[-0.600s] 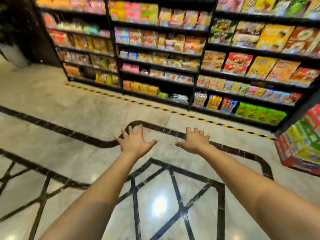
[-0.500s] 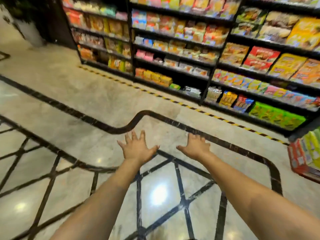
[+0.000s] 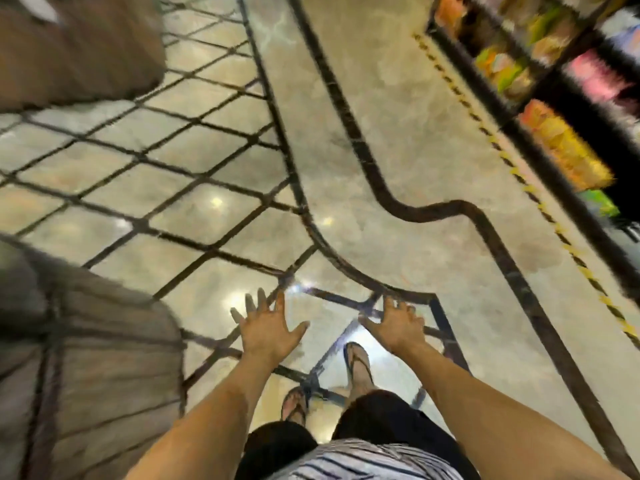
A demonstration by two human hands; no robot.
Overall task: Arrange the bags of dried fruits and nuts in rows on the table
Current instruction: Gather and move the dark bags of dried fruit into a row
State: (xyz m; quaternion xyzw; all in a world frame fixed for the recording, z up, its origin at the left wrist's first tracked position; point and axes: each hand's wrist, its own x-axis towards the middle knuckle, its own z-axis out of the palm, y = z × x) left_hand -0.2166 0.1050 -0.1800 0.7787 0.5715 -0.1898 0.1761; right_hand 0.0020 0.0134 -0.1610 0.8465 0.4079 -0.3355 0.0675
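Both hands (image 3: 334, 329) empty, spread, shelf bags (image 3: 561, 147) well apart

A person stands on the floor (image 3: 398, 140), left hand (image 3: 268, 332) and right hand (image 3: 398, 327) held out side by side above sandalled feet (image 3: 358, 365), shelves (image 3: 554, 98) of packets to the right, blurred furniture (image 3: 97, 358) to the left.

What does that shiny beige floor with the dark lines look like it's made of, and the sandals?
The glossy beige floor looks like polished marble or similar stone: cloudy veining and mirror-like light spots. The dark inlaid strips seem a darker stone, though blur leaves that open. The blue-edged flip-flop sandals appear rubber or foam; hard to confirm.
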